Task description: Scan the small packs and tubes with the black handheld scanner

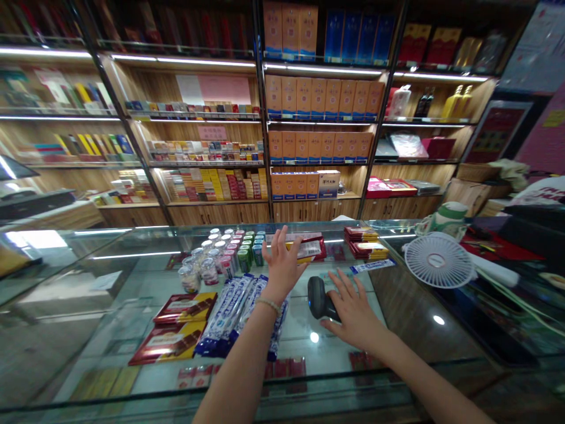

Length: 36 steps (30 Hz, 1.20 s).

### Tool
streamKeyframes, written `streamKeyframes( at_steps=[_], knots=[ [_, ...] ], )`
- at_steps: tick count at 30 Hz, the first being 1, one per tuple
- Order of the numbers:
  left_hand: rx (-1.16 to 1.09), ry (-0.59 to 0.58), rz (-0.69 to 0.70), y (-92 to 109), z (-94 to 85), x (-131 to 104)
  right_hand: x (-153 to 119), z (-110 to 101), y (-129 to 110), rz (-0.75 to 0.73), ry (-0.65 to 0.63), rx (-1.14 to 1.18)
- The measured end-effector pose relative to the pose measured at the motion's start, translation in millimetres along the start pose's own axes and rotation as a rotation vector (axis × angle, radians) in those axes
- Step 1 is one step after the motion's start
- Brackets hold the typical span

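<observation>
My left hand [282,262] has its fingers spread, with a red and yellow chocolate bar [314,249] just behind and right of it; whether they touch, I cannot tell. On the glass counter, a black barcode scanner [316,297] lies by my right hand [355,312], whose fingers are stretched out past its handle. Partly under my left forearm is a pile of blue and white long packets [232,309]. Two more chocolate bars [179,335] lie left of that pile. Rows of small clear jars [207,270] and green ones [245,258] stand behind it.
Stacked chocolate bars [364,242] and a single blue and white packet [373,266] lie at the back right. A white fan [436,260] stands on the counter's right side, near cables. Behind the glass counter [145,277], shelves hold orange boxes [322,97].
</observation>
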<state>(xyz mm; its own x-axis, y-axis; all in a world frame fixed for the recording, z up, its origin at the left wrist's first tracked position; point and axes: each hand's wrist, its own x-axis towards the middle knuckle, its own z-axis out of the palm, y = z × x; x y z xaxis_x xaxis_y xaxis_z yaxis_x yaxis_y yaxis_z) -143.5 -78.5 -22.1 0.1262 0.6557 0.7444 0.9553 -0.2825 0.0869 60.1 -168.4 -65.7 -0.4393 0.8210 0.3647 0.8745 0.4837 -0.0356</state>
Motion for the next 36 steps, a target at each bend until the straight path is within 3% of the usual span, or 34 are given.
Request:
streamKeyframes(
  at_steps=[5,10,13,17,23,36],
  knots=[
    [0.001,-0.008,0.003,0.3,-1.0,0.1,9.3,-20.5,14.3,-0.071,-0.049,-0.006],
    [0.011,-0.010,-0.005,0.6,-1.6,0.8,53.6,-39.3,44.6,0.011,0.181,-0.096],
    [0.011,-0.008,0.000,0.9,-3.0,1.5,82.7,-29.8,64.3,0.000,0.297,-0.114],
    [0.013,-0.017,0.003,0.9,-5.5,2.1,103.9,0.6,80.0,-0.038,0.364,-0.065],
    [0.028,-0.014,0.030,1.8,-5.9,1.0,104.0,26.5,81.3,-0.044,0.411,-0.002],
    [0.047,-0.091,0.075,8.6,-4.5,1.4,93.5,13.0,81.5,-0.092,0.466,0.070]
  ],
)
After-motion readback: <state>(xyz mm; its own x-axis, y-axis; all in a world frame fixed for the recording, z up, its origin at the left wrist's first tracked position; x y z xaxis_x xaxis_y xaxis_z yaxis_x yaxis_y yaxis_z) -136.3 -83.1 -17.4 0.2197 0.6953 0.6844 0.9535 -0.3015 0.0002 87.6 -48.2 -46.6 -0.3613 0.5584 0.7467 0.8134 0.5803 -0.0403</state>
